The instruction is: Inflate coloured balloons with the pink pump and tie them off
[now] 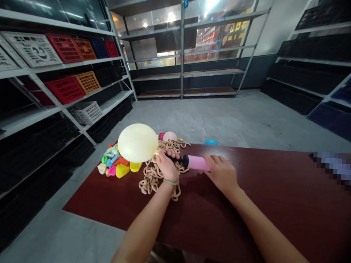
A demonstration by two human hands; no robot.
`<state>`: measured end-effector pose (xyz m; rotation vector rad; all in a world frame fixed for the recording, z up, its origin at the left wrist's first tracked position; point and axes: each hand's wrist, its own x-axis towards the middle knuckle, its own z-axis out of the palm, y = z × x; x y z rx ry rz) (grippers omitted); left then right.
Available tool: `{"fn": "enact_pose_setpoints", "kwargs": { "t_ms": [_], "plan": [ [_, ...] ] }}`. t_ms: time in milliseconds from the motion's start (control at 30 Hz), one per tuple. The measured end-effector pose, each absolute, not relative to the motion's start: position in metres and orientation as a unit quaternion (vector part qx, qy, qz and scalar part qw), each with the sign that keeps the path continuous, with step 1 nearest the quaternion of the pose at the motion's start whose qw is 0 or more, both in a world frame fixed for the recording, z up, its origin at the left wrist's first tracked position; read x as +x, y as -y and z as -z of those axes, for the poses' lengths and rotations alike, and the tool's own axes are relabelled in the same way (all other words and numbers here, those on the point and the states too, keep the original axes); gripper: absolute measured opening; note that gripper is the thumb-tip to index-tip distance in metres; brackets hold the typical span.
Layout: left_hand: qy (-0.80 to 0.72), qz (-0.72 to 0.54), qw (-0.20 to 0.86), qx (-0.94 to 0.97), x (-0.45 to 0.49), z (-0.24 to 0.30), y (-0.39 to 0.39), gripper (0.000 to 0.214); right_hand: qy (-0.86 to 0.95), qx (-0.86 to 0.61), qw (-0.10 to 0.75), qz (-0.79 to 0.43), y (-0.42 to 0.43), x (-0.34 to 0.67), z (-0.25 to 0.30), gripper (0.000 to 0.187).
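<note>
Pinching the neck of a cream balloon (pixel 137 143) onto the black nozzle (pixel 185 161) of a pink pump (pixel 197 163) with the left hand (pixel 168 167), fingers apparently clenched around the join, though the view there is partly hidden. Gripping the pump's barrel from above with the right hand (pixel 221 172). Lying roughly crosswise on a dark red table (pixel 266 199), the pump pointing left, toward the balloon, which is sitting left of both hands and nearer the left one. Spreading just beside: tangled tan cord (pixel 154 176), deflated balloons (pixel 114 163). Showing no readable label on the pump; yellow signage (pixel 235 28) beyond the glass blurring past reading.
</note>
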<state>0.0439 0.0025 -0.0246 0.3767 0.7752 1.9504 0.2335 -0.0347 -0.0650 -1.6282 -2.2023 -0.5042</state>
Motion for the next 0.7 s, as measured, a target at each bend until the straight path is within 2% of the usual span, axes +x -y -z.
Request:
{"fn": "enact_pose_setpoints", "kwargs": {
  "t_ms": [200, 367, 567, 700],
  "plan": [
    [-0.302, -0.834, 0.446, 0.117, 0.002, 0.006, -0.011, 0.018, 0.739, -0.616, 0.177, 0.208, 0.023, 0.266, 0.067, 0.035],
    [-0.308, -0.851, 0.410, 0.114, 0.009, 0.012, -0.009, 0.019, 0.737, -0.639, 0.158, 0.156, 0.031, 0.239, 0.067, 0.039],
    [-0.319, -0.806, 0.469, 0.172, 0.043, 0.033, -0.003, 0.021, 0.763, -0.611, 0.189, 0.092, 0.047, 0.196, 0.070, 0.040],
    [-0.324, -0.801, 0.481, 0.150, 0.030, 0.024, -0.008, 0.021, 0.784, -0.583, 0.175, 0.121, 0.043, 0.208, 0.072, 0.035]
  ]
}}
